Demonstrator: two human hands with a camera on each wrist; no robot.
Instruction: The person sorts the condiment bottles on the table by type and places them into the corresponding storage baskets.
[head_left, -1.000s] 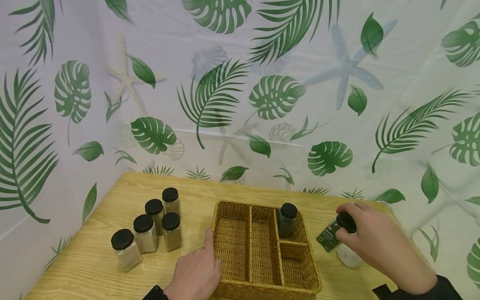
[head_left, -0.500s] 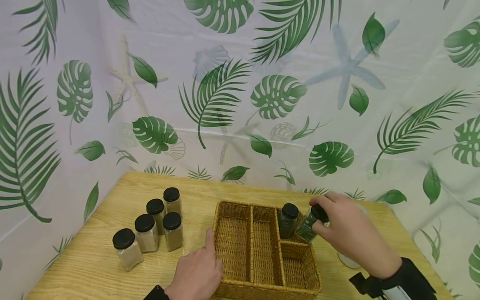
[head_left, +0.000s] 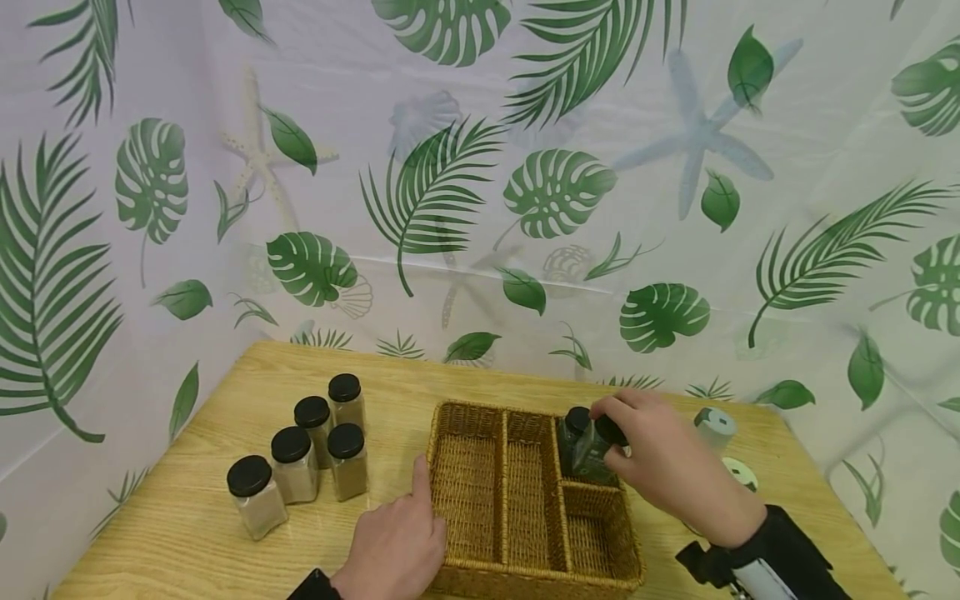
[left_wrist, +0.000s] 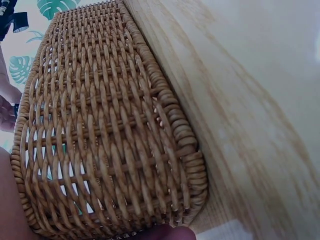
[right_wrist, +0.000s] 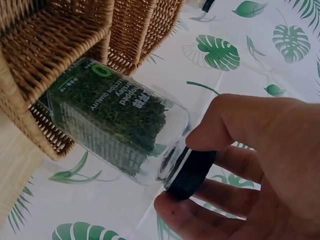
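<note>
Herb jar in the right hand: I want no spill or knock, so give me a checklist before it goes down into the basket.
1. Grip: right hand pinches the herb jar by its black cap: ok.
2. Cap fully screwed on: cannot tell.
3. Jar upright: tilted: not ok.
4. Basket steadied: left hand rests against its near left side: ok.
5. Room beside the jar already in that far right compartment: cannot tell.

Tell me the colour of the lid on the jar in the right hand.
Black; the lid of the jar shows best in the right wrist view.
</note>
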